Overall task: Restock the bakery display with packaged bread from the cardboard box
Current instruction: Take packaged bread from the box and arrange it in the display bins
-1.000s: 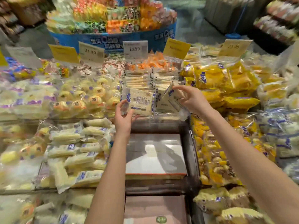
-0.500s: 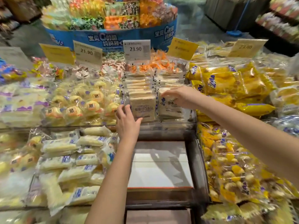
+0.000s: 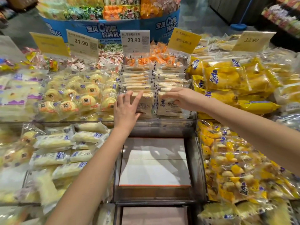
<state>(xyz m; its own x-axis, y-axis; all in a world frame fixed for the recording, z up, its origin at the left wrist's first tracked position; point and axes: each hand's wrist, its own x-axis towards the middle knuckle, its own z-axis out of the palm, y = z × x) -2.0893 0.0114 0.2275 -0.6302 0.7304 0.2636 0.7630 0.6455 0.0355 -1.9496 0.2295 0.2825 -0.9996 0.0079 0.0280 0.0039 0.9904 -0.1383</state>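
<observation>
Two rows of flat packaged toast stand upright in a clear bin (image 3: 164,123) at the middle of the display. My left hand (image 3: 125,111) lies with spread, straight fingers against the face of the front pack of the left row (image 3: 146,103). My right hand (image 3: 179,98) reaches in from the right. Its fingers curl over the top edge of the front pack of the right row (image 3: 168,108). Both front packs stand upright in line with the packs behind them. No cardboard box is in view.
Below the toast bin is a clear compartment with a white floor panel (image 3: 154,169). Round buns (image 3: 68,104) and long white bread packs (image 3: 55,143) fill the left side. Yellow bags (image 3: 227,82) pile up on the right. Price signs (image 3: 136,40) stand behind.
My right hand has carried its toast pack down into the front of the right row. My left hand has shifted from the left pack's side to press flat on its face.
</observation>
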